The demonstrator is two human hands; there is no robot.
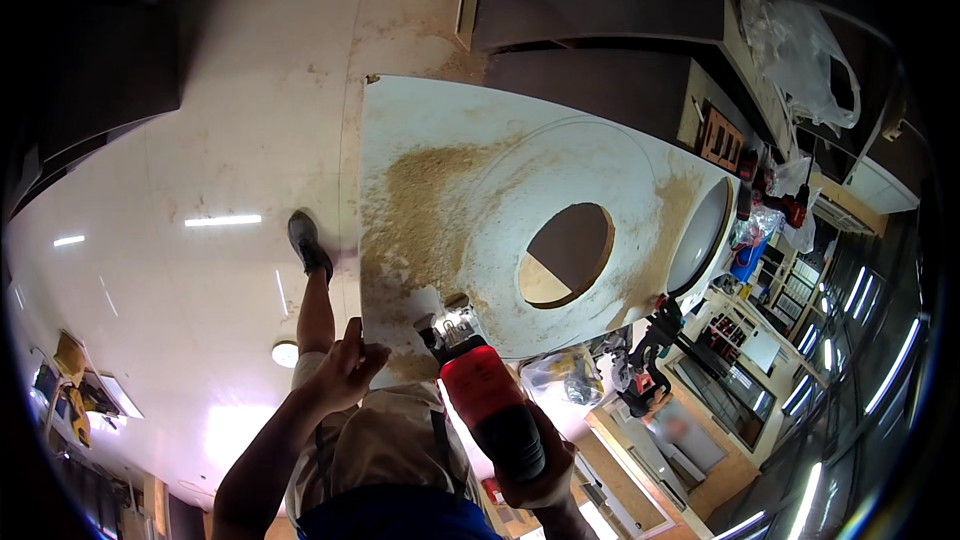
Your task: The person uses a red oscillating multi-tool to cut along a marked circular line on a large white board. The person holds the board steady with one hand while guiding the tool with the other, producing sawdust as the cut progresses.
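Note:
My right hand (540, 475) grips a red and black jigsaw (490, 405) by its body. The saw's metal shoe and lit front end rest on a white board (430, 120) near its close edge; the blade itself is hard to make out. By the board's near left corner is my left hand (348, 372), fingers partly bent and apart, with nothing visible in them. Whether it touches the board I cannot tell. A round hole (567, 255) goes through the board, and a curved pencil line runs around it. Sawdust (420, 195) covers much of the board's left part.
A second, larger round opening (700, 237) lies toward the board's right end. Beside it a black clamp (660, 335) sits at the edge. Dark cabinets (590, 85) stand behind the board. Farther right are a red cordless drill (790, 205) and plastic bags (800, 55).

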